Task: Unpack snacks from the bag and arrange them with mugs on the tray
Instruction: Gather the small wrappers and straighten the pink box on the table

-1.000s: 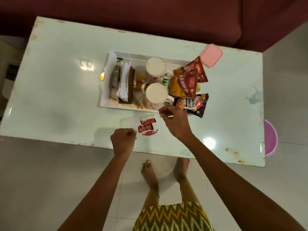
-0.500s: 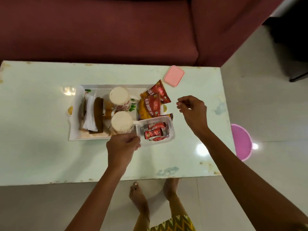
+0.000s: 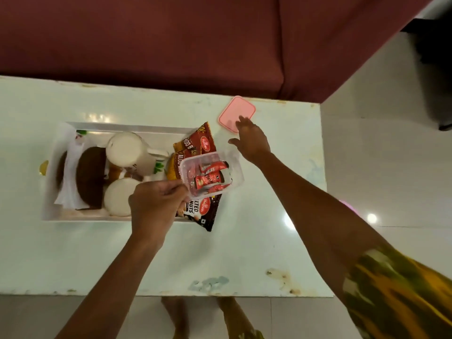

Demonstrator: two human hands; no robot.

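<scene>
My left hand (image 3: 156, 206) is closed in a pinch on the near corner of the clear plastic box (image 3: 212, 176), holding it tilted above the right end of the white tray (image 3: 127, 128). Inside the box I can see a few small red sachets (image 3: 210, 179) lying loose. My right hand (image 3: 252, 140) is stretched out beyond and to the right of the box, fingers spread open and holding nothing, the fingertips (image 3: 242, 119) over the near edge of the pink lid (image 3: 236, 111); I cannot tell whether they touch it. The lid lies flat on the pale table (image 3: 244, 253), close to the table's far edge.

Directly under the box and just past my left thumb, the snack packets sit at the tray's right end: a red and brown packet (image 3: 199, 140) on the far side, and a dark peanut packet (image 3: 204, 214) poking out over the tray's near edge, just right of my left hand. To the left of my left hand stand two white mugs (image 3: 127, 150), one behind the other, with the nearer mug (image 3: 117, 199) touching my knuckles in this view. Further left is a brown napkin holder (image 3: 89, 177) with white napkins (image 3: 71, 192) in it
</scene>
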